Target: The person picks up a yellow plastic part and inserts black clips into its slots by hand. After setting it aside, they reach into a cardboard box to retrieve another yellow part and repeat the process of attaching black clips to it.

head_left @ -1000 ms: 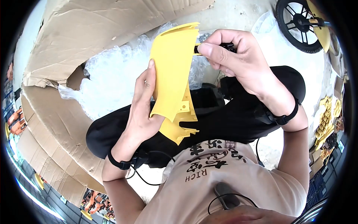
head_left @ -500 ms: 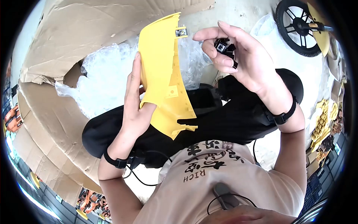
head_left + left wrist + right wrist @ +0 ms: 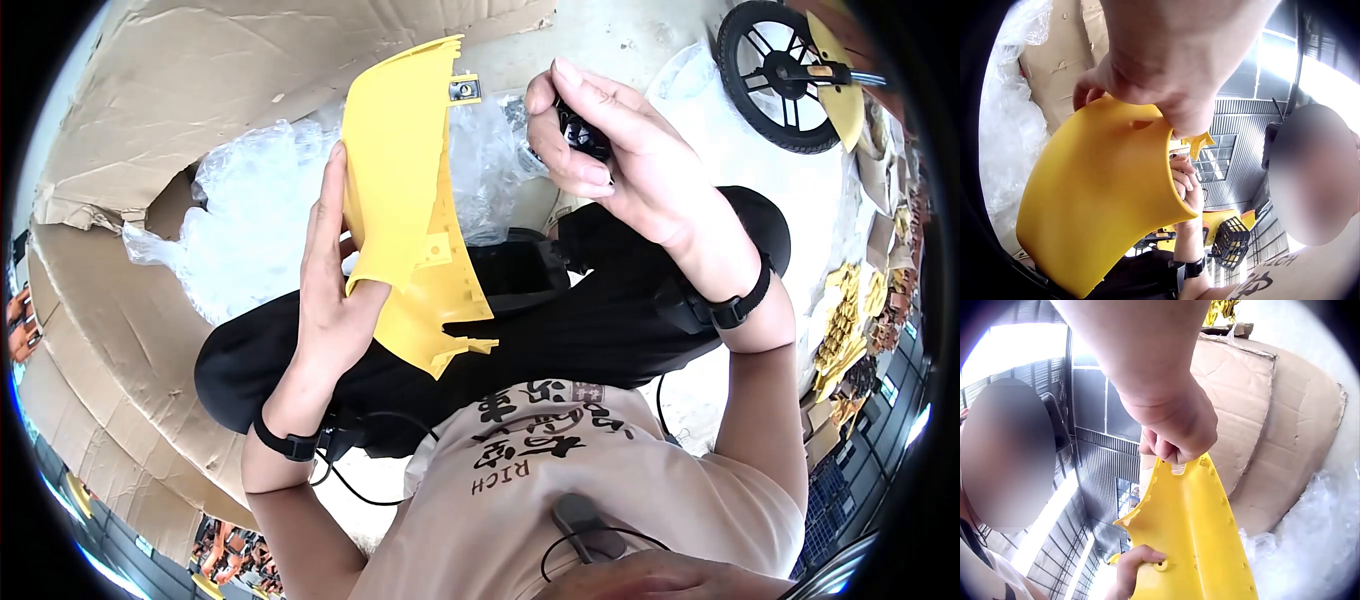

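Observation:
In the head view, a curved yellow plastic panel (image 3: 400,190) stands upright over the lap. My left hand (image 3: 335,285) grips its left side, fingers along the outer face; the thumb (image 3: 1141,557) lies on the inner face near a round boss in the right wrist view. A small dark metal clip (image 3: 465,90) sits on a tab at the panel's upper right edge. To the right of that edge, my right hand (image 3: 640,150) holds several small black clips (image 3: 582,136) in its curled fingers. The panel's smooth outer face (image 3: 1097,187) fills much of the left wrist view.
Crumpled clear plastic wrap (image 3: 260,200) lies behind the panel, beside large cardboard sheets (image 3: 200,90). A black wheel (image 3: 780,75) stands at the upper right. Yellow parts (image 3: 842,325) are piled at the far right. A black tray-like thing (image 3: 520,272) sits between the legs.
My right hand has left the panel's edge, where it pinched a clip, and its fingers now curl round the loose clips. The panel has shifted left in view, and the tab's clip shows.

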Demonstrator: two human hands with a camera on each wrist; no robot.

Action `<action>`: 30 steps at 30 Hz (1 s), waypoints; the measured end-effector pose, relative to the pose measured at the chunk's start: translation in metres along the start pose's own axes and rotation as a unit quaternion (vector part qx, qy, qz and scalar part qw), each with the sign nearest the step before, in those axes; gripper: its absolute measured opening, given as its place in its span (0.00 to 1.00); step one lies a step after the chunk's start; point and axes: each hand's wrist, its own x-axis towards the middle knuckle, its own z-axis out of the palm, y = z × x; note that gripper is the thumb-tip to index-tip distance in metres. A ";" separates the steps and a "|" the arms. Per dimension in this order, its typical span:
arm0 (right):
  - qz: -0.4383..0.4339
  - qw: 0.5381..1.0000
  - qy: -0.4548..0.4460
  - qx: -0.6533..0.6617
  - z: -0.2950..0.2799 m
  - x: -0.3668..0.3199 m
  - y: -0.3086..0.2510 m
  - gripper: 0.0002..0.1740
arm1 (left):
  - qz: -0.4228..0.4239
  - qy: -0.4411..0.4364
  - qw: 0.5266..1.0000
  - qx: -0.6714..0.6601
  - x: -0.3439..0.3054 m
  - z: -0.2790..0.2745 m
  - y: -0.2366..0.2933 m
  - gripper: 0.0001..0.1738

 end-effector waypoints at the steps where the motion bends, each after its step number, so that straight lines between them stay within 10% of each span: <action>1: 0.000 1.000 0.000 -0.001 -0.001 0.000 0.000 0.20 | 0.004 0.000 1.000 0.001 0.000 0.000 0.000 0.48; 30: -0.041 0.997 -0.030 -0.052 0.007 -0.002 0.000 0.15 | -0.014 0.012 1.000 -0.013 0.002 0.002 0.003 0.48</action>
